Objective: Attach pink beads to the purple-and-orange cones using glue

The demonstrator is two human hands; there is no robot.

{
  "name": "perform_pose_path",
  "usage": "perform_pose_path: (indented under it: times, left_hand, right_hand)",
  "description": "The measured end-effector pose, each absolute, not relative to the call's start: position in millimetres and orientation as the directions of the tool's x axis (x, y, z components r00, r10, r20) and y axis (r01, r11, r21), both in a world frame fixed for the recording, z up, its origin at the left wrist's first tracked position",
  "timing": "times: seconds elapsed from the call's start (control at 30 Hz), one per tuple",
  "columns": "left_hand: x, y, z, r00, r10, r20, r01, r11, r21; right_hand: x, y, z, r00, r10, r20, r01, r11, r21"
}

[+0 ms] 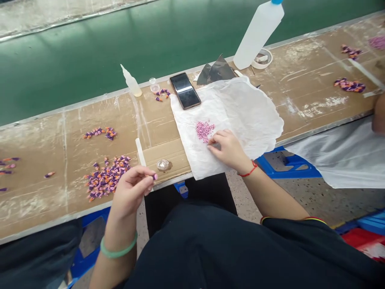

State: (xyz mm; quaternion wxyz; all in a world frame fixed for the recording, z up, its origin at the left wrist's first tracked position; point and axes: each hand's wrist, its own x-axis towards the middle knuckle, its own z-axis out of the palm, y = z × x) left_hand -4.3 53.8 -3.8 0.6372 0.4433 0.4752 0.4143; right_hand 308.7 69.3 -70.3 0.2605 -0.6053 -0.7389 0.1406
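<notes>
Left hand [130,188] pinches a small purple-and-pink piece [155,176] between thumb and fingertips, near a shiny round object [163,165]. Right hand [227,149] rests over the white sheet [255,104], thumb and finger close together beside the pink beads [204,131] — whether they grip one, I cannot tell.
</notes>
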Motion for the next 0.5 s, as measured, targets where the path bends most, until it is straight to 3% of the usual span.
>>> perform_pose_path:
  times: [0.23, 0.37, 0.43, 0.5]
  left_hand:
    - [19.7, 41.9, 2.1, 0.281, 0.953, -0.116, 0.079, 0.098, 0.992]
    - [35.8, 42.8, 2.6, 0.362, 0.922, -0.135, 0.126, 0.095, 0.987]
    - [45.0, 44.2, -0.5, 0.399, 0.904, -0.156, 0.138, 0.109, 0.984]
    - [54.6, 46.5, -4.3, 0.417, 0.894, -0.167, 0.154, 0.112, 0.982]
  right_hand:
    - [302.0, 73.1, -72.0, -0.205, 0.962, 0.18, 0.884, 0.261, -0.389]
    - [296.3, 72.6, -72.8, -0.199, 0.972, 0.127, 0.932, 0.228, -0.28]
    - [294.1, 69.7, -69.0, -0.213, 0.967, 0.139, 0.915, 0.247, -0.318]
    - [291.2, 64.1, -60.2, -0.283, 0.94, 0.192, 0.836, 0.34, -0.431]
